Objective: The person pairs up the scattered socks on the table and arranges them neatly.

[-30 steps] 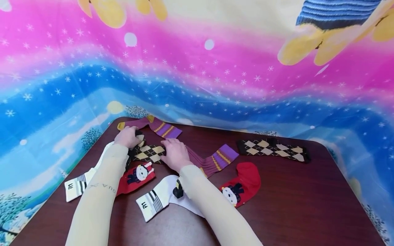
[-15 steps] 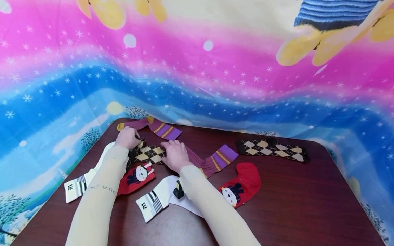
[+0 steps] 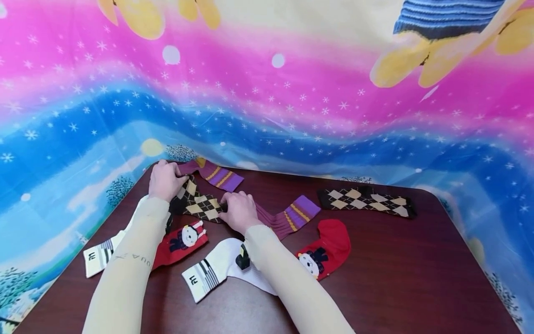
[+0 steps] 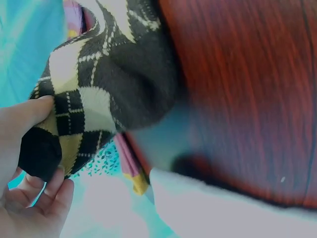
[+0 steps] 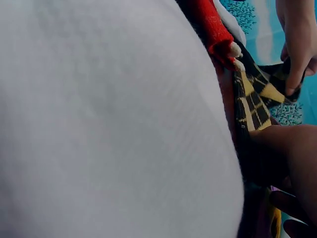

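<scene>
A black-and-tan argyle sock [image 3: 203, 207] stretches between my two hands at the left of the table. My left hand [image 3: 164, 181] pinches its far end between thumb and fingers, lifted off the table; the left wrist view shows the dark heel [image 4: 143, 89] hanging slack. At the other end, my right hand [image 3: 239, 211] grips the sock, low over the table, with its fingertips partly hidden. Behind the left hand lies a purple sock with yellow stripes [image 3: 223, 177], and a second purple striped sock [image 3: 298, 215] extends from beneath the right hand.
Another argyle sock [image 3: 367, 202] lies flat at the back right. Two red socks with a bear figure [image 3: 333, 246] [image 3: 183, 241] and two white striped socks [image 3: 204, 278] [image 3: 100, 257] lie nearer. A printed cloth [image 3: 267, 106] hangs behind the brown table [image 3: 400, 269].
My left hand has moved up and away, raising the argyle sock's end and unfolding more of it. The right hand has stayed nearly in place.
</scene>
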`<state>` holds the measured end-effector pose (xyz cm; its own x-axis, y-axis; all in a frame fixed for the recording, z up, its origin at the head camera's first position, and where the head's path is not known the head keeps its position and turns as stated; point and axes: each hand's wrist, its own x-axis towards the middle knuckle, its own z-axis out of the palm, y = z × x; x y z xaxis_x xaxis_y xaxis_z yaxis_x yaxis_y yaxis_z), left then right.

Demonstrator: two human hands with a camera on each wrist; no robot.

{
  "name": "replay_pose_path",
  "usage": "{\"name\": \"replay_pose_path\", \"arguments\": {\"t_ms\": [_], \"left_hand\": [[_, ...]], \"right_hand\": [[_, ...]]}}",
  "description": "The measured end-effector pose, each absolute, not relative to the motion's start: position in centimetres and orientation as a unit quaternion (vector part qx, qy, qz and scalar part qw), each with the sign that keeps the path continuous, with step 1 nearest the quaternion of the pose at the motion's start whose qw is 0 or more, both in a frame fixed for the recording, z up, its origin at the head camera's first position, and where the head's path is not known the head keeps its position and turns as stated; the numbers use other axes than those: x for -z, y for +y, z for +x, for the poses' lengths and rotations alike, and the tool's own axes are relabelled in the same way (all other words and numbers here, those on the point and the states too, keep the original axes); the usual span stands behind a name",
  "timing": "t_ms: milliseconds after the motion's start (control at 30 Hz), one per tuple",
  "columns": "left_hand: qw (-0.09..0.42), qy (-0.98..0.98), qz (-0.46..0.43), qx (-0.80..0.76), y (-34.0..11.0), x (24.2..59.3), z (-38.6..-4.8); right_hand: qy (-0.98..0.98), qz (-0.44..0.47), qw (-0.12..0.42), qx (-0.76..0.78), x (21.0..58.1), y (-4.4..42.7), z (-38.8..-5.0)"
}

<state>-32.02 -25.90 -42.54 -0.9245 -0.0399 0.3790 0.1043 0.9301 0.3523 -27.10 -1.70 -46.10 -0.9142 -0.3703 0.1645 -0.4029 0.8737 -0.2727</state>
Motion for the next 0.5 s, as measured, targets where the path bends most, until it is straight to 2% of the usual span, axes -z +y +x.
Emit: {"name": "replay_pose_path", "arguments": {"t_ms": [367, 500], "left_hand": [[0.212, -0.955, -0.013, 0.208, -25.2, 40.6, -31.6], [0.221, -0.953, -0.024, 0.206, -24.6, 40.0, -31.7]], "right_hand": [[-0.964, 0.231, 0.074, -0.111, 44.9, -1.3, -26.8], [-0.959, 0.223, 0.081, -0.153, 44.0, -1.0, -26.7]]}}
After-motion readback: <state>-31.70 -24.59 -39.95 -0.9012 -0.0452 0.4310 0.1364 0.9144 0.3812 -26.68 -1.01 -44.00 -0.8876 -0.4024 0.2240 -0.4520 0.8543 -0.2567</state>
